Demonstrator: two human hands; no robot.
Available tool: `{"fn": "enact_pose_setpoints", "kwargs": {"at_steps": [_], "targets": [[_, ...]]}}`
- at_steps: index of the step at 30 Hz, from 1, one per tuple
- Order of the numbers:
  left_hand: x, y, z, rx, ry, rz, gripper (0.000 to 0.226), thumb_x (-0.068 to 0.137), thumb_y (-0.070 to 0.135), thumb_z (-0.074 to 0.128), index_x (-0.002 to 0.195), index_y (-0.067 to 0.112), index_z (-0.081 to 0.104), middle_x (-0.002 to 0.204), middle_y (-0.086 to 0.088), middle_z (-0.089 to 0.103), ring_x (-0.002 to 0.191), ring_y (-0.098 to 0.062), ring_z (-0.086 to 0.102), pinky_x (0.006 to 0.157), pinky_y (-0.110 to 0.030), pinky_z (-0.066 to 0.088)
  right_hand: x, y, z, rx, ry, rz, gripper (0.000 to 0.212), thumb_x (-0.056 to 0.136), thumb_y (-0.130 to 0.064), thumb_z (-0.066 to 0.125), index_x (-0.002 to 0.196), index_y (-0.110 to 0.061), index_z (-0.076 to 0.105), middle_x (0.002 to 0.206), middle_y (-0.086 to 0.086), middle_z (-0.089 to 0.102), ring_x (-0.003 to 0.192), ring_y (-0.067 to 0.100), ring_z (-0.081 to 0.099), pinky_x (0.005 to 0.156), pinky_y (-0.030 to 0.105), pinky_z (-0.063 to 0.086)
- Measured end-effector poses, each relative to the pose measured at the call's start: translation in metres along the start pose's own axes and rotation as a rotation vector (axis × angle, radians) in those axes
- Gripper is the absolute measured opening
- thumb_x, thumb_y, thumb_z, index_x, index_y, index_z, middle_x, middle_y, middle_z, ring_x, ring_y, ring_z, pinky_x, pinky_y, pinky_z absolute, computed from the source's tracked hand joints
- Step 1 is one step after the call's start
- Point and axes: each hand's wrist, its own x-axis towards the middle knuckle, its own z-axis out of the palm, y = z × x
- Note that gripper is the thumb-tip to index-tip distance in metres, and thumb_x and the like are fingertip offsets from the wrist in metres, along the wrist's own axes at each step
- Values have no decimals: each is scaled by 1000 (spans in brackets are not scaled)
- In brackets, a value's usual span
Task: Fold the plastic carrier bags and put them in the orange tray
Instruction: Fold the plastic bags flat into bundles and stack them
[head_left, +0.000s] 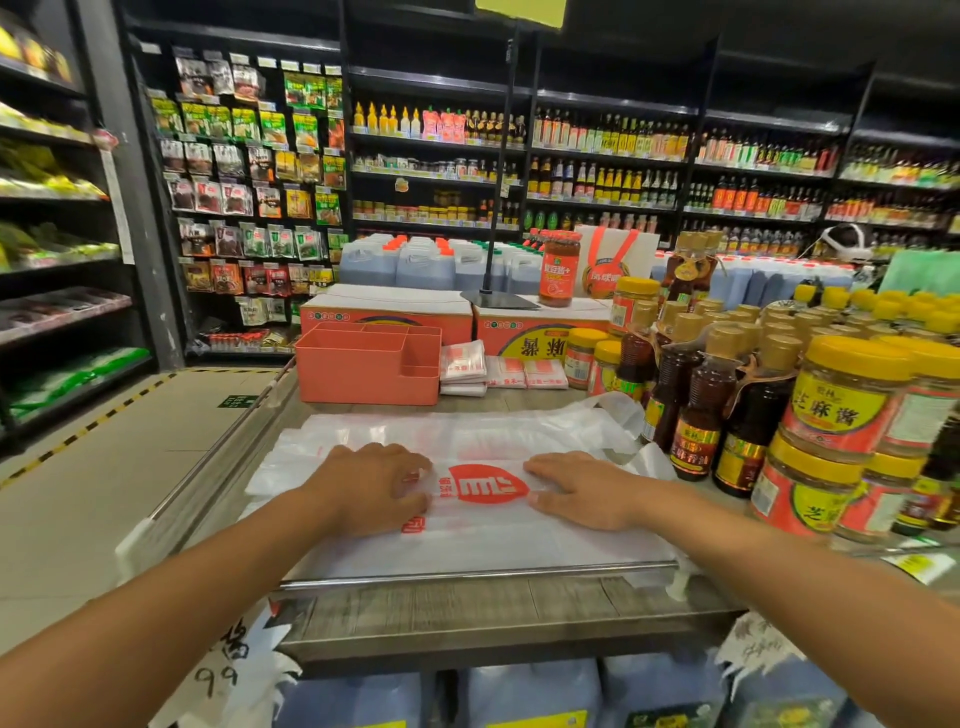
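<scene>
**Head view: both grips flatten a bag for its fold**

Left grip (374, 488) and right grip (582, 491) lie spread, palms down and fingers straight. They press a white bag (493, 543) flat on the worktop (519, 608). The bag runs out past both grips, with its handles beyond the right grip. This looks like smoothing before a fold. It would go best by pushing air outward from the middle, squaring the edges, then folding while one grip pins the crease, since thin film slips and springs back. Beyond the left grip stands the compartmented orange tray (363, 369), with folded bags (462, 364) stacked just to its right.

Below the grips, a paper sign (215, 675) shows a handwritten "99". Between the grips sits the bag's red logo (485, 483), too warped to read. Right of the right grip, yellow-lidded jars (841, 405) read 芝麻酱. Farther back, a box (535, 348) bears 麻酱 upside down.
</scene>
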Motion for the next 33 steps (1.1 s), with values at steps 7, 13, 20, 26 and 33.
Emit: {"fn": "enact_pose_setpoints", "kwargs": {"at_steps": [7, 13, 20, 26, 33], "targets": [[-8, -4, -6, 22, 13, 0, 55, 87, 66, 47, 139, 47, 48, 139, 14, 54, 124, -16, 51, 100, -42, 40, -3, -11, -3, -117, 115, -73, 63, 99, -68, 34, 151, -34, 43, 153, -12, 47, 135, 18, 47, 109, 43, 42], [-13, 0, -18, -8, 57, -20, 30, 95, 41, 55, 125, 38, 57, 125, 10, 67, 106, -17, 61, 75, -31, 41, -12, -20, -16, -246, 147, -98, 46, 96, -44, 50, 142, -39, 48, 138, -13, 55, 119, 16, 59, 92, 36, 50], [-13, -4, -34, -52, 108, -13, 29, 96, 32, 57, 125, 32, 61, 126, 6, 64, 108, -17, 60, 86, -35, 51, -14, -20, -39, -135, 210, -40, 32, 98, -33, 48, 129, -35, 54, 87, -15, 60, 79, 13, 57, 72, 35, 48], [-4, -9, -33, 6, 299, -50, 45, 92, 37, 61, 136, 38, 51, 134, 11, 64, 117, -17, 61, 93, -38, 52, -2, -19, -45, -79, 210, -16, 21, 96, -38, 44, 106, -30, 61, 99, -8, 67, 88, 19, 61, 77, 43, 54], [11, -7, -20, 132, 334, -113, 58, 96, 42, 56, 151, 35, 35, 148, 8, 52, 140, -20, 45, 123, -62, 15, 21, -19, -46, -63, 233, 70, 47, 96, -35, 51, 143, -33, 49, 133, -5, 64, 113, 20, 60, 82, 34, 49]]}}
